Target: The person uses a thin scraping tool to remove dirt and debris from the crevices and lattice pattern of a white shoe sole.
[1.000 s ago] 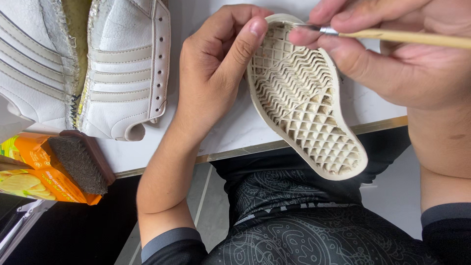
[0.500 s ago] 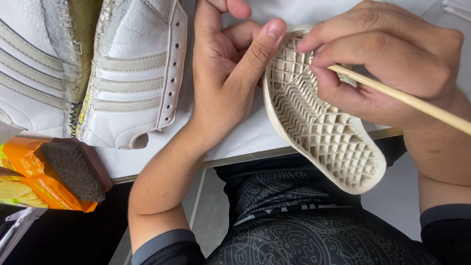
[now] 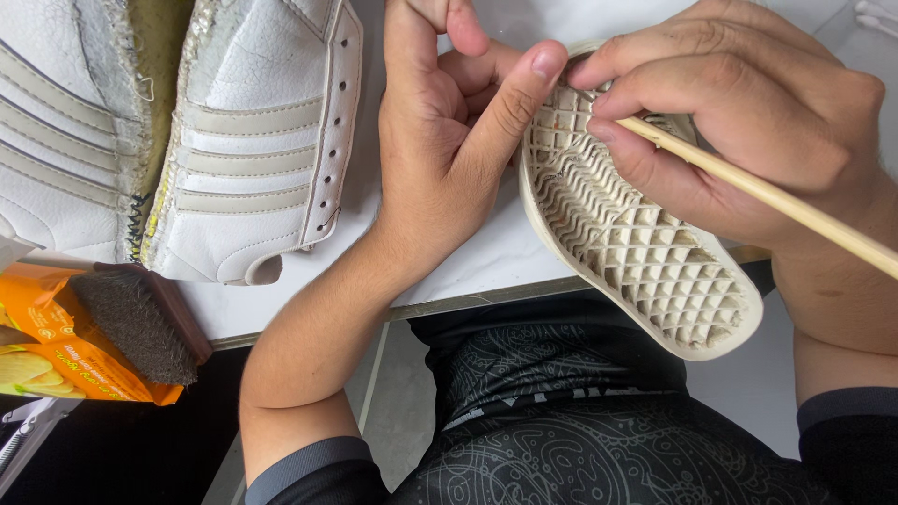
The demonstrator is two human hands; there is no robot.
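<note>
Stick [image 3: 776,201] tip hidden under right hand [image 3: 748,122]; shoe sole [image 3: 636,243] toe covered.

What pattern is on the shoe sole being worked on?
The cream shoe sole has a raised grid of diamonds and zigzag ridges, seen clearly in the head view.

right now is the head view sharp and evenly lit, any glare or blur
Head view: sharp on the sole and both hands, left hand, right hand; light soft and even; mild glare on the white table; the floor under the table falls dark.
</note>
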